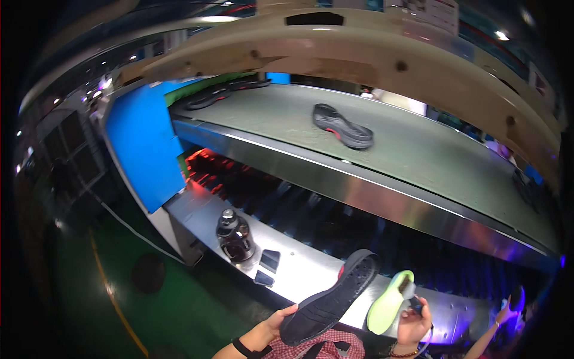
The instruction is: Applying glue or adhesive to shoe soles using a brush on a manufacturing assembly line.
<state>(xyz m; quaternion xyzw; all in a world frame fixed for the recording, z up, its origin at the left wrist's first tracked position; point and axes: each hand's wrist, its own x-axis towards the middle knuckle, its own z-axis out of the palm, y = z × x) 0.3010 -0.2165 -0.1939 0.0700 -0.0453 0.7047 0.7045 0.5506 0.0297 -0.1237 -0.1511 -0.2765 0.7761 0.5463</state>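
My left hand [278, 319] grips the heel end of a black shoe sole [329, 299], which is tilted up with its studded end away from me and a red patch on its edge. Just right of it, my right hand [414, 323] is closed on the dark handle of a brush [409, 289]. The brush head lies over the upper part of a yellow-green sole-shaped piece [385, 308]. Whether my right fingers also touch that piece, I cannot tell.
A conveyor belt [275, 113] carries a black sole [342, 127] and others at its left end. Below runs a dark lower track [281, 197], glowing red at left. A bottle [235, 237] and dark flat items [269, 261] stand on the metal ledge. Another person's hand [505, 313] is far right.
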